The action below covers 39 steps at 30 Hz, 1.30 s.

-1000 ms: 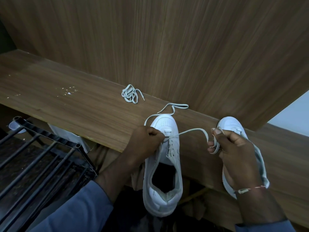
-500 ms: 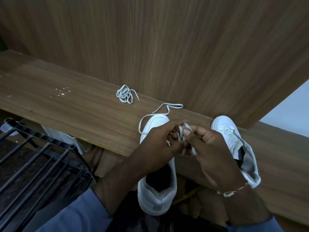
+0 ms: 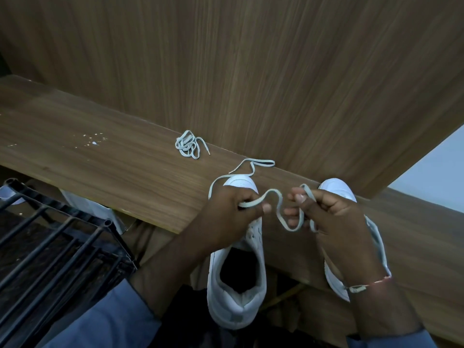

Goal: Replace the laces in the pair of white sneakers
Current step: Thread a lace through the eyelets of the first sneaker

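Head view: 2 white sneakers sit toe-first on the table (image 3: 100, 162), heels hanging over its near edge. Left sneaker (image 3: 236, 310) is upright with its opening facing up. Right sneaker (image 3: 336, 188) is further right along the near edge and mostly hidden behind the right hand. Only its toe and part of its side show.

Left hand (image 3: 226, 217) is above the left sneaker's forefoot, thumb and fingers pinching 1 pale lace (image 3: 273, 191). Right hand (image 3: 336, 222) pinches the same lace between thumb and forefinger, with the other fingers curled round a loop of it. Between the 2 hands the lace hangs slack in an S-curve; hands are close but apart. Can't tell if the lace passes through an eyelet, since the left hand covers that spot.

The lace's other stretch leaves the left hand, curves round the left sneaker's toe and ends in a flat loop at the table's back edge, by the wood wall panel (image 3: 251, 71).

Spare lace (image 3: 187, 145) lies bundled near the back edge, left of the sneakers and apart from both. White specks (image 3: 94, 140) sit further left on the table. Thin bracelet (image 3: 369, 286) on the right wrist, blue sleeves (image 3: 100, 322) on both arms. Black bar rack (image 3: 57, 237) sits below the near edge, at left.
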### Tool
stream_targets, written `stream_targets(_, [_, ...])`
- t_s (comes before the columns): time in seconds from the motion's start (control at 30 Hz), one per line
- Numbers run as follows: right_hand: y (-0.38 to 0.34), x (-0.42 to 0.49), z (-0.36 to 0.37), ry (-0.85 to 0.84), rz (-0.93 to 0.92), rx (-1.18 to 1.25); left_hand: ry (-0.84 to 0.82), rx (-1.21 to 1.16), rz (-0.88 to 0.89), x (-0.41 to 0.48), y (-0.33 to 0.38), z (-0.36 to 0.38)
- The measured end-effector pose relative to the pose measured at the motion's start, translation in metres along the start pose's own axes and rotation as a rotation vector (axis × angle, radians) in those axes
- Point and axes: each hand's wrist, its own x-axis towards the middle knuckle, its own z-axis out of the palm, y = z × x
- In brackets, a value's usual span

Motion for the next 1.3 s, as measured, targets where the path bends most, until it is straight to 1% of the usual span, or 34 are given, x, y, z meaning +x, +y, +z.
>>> stream_targets(0.03, [0.003,0.002,-0.003,0.03,0.003,0.004,0.076,-0.109,-0.065,0.001,0.0,-0.002])
stream_targets(0.13, [0.011,0.005,-0.008,0.084,0.059,0.031,0.281,-0.646,-0.293,0.005,-0.002,-0.009])
stream_targets(0.2, [0.016,0.007,-0.012,0.115,0.107,0.029,0.393,-0.917,-0.36,0.009,-0.008,-0.016])
stream_targets(0.23, [0.018,0.008,-0.014,0.124,0.125,0.03,0.459,-1.003,-0.377,0.01,-0.013,-0.021])
stream_targets(0.3, [0.019,0.01,-0.016,0.123,0.149,0.052,0.579,-1.04,-0.42,0.012,-0.021,-0.031])
stream_targets(0.37, [0.017,0.009,-0.014,0.071,0.162,0.105,0.616,-1.008,-0.451,0.011,-0.028,-0.037])
stream_targets(0.4, [0.017,0.007,-0.012,0.028,0.167,0.124,0.598,-0.947,-0.473,0.01,-0.03,-0.04])
stream_targets(0.43, [0.014,0.005,-0.009,-0.012,0.173,0.12,0.566,-0.771,-0.491,0.009,-0.037,-0.041])
stream_targets(0.47, [0.013,0.002,-0.006,-0.039,0.181,0.086,0.511,-0.447,-0.491,0.006,-0.043,-0.041])
stream_targets(0.5, [0.01,-0.001,-0.003,-0.052,0.183,0.016,0.439,-0.048,-0.434,0.004,-0.044,-0.041])
stream_targets(0.53, [0.009,-0.003,0.0,-0.059,0.172,-0.088,0.387,0.285,-0.304,0.001,-0.045,-0.039])
stream_targets(0.57, [0.006,-0.006,0.004,-0.083,0.151,-0.198,0.362,0.473,-0.124,-0.001,-0.042,-0.034])
stream_targets(0.6, [0.002,-0.009,0.008,-0.147,0.128,-0.289,0.306,0.513,0.02,-0.003,-0.034,-0.028])
stream_targets(0.67, [-0.006,-0.016,0.02,-0.335,0.065,-0.37,0.11,0.375,0.195,-0.008,-0.009,-0.014])
stream_targets(0.7, [-0.008,-0.018,0.025,-0.394,0.023,-0.392,-0.014,0.282,0.239,-0.01,0.001,-0.009])
stream_targets(0.73, [-0.009,-0.018,0.028,-0.41,-0.014,-0.423,-0.105,0.217,0.25,-0.012,0.007,-0.006])
stream_targets(0.77, [-0.01,-0.018,0.028,-0.4,-0.034,-0.457,-0.144,0.203,0.256,-0.012,0.007,-0.004])
stream_targets(0.8, [-0.01,-0.016,0.027,-0.379,-0.033,-0.486,-0.143,0.204,0.257,-0.011,0.004,-0.005])
stream_targets(0.83, [-0.01,-0.015,0.025,-0.351,-0.007,-0.5,-0.119,0.191,0.242,-0.011,0.001,-0.007])
stream_targets(0.9, [-0.007,-0.013,0.018,-0.275,0.091,-0.466,-0.007,0.161,0.18,-0.009,-0.004,-0.013])
stream_targets(1.0, [-0.001,-0.008,0.008,-0.178,0.214,-0.259,0.178,0.051,0.004,-0.006,-0.01,-0.023])
stream_targets(1.1, [0.003,-0.005,0.007,-0.143,0.234,-0.11,0.224,0.031,-0.126,-0.004,-0.018,-0.032])
stream_targets(1.17, [0.006,-0.005,0.009,-0.122,0.193,-0.164,0.246,0.054,-0.176,-0.004,-0.021,-0.034])
stream_targets(1.27, [0.011,-0.005,0.009,-0.049,0.036,-0.459,0.319,0.125,-0.178,-0.005,-0.023,-0.037])
stream_targets(1.3, [0.011,-0.005,0.008,-0.028,-0.007,-0.499,0.338,0.148,-0.172,-0.005,-0.023,-0.038])
